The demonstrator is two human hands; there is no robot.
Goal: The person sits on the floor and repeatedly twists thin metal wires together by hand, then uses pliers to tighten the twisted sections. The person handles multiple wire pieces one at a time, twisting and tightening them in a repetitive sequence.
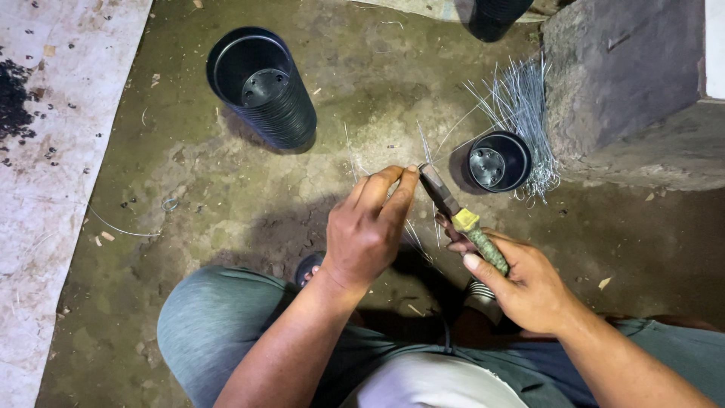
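My left hand (368, 229) pinches a thin piece of wire (420, 168) between thumb and fingertips. My right hand (521, 283) grips the wrapped green handles of a pair of pliers (458, 215), whose jaws meet the wire right at my left fingertips. A few loose wire strands (419, 236) lie on the ground below my hands. I sit low over a dirt floor, with my knee in grey-green trousers (219, 317) at the lower left.
A tall stack of black plastic pots (266, 89) lies tilted at upper centre-left. A single small black pot (498, 161) stands beside a bundle of cut wires (521, 113). A concrete block (627, 83) fills the upper right; a pale sheet (53, 151) covers the left.
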